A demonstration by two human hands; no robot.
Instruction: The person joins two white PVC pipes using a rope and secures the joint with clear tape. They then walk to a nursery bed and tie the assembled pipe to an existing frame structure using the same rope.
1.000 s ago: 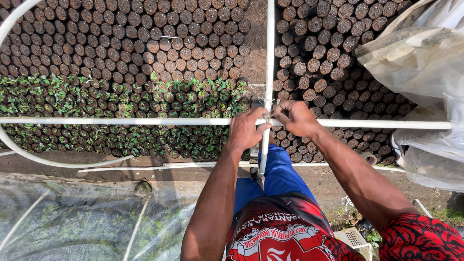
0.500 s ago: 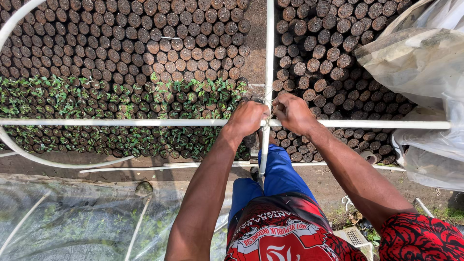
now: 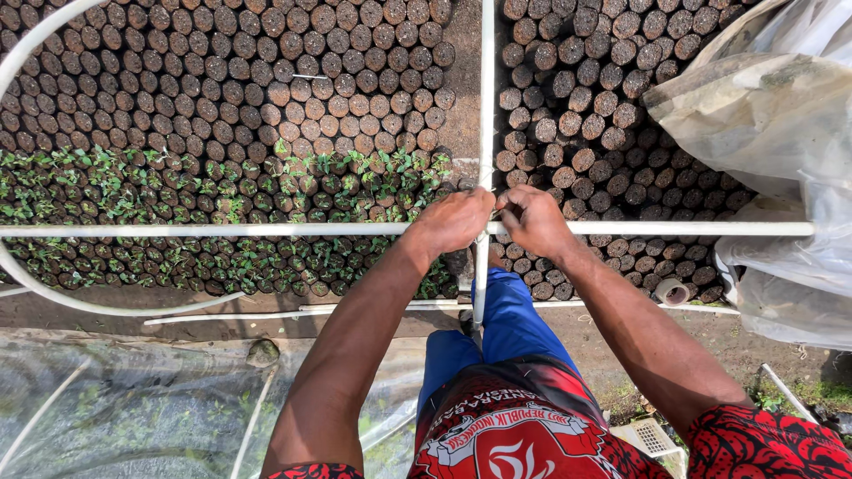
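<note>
Left hand: the left hand (image 3: 454, 222) sat at the centre of the frame, its fingers (image 3: 475, 206) curled shut around the crossing where the horizontal white pipe (image 3: 222, 230) met the upright white pipe (image 3: 486, 98).
Right hand: the right hand (image 3: 535, 219) lay just beside the left, touching the same crossing from the right, fingers bent and pinched at the joint; whether they held anything small there could not be told.
Pipe crossing: middle of the frame, between the two hands and mostly hidden by them.
Curved pipe: a bent white pipe (image 3: 40, 40) swept along the left edge, from upper left to lower left.
Soil-filled seedling bags: dark round bags (image 3: 222, 80) packed in rows across the upper half of the frame.
Green seedlings: a band of sprouted seedlings (image 3: 177, 191) at centre left, under the horizontal pipe.
Plastic sheeting: clear sheeting (image 3: 781, 115) bunched at the right edge, more at lower left.
Tape roll: a small roll (image 3: 676, 292) at lower right, near the sheeting.
</note>
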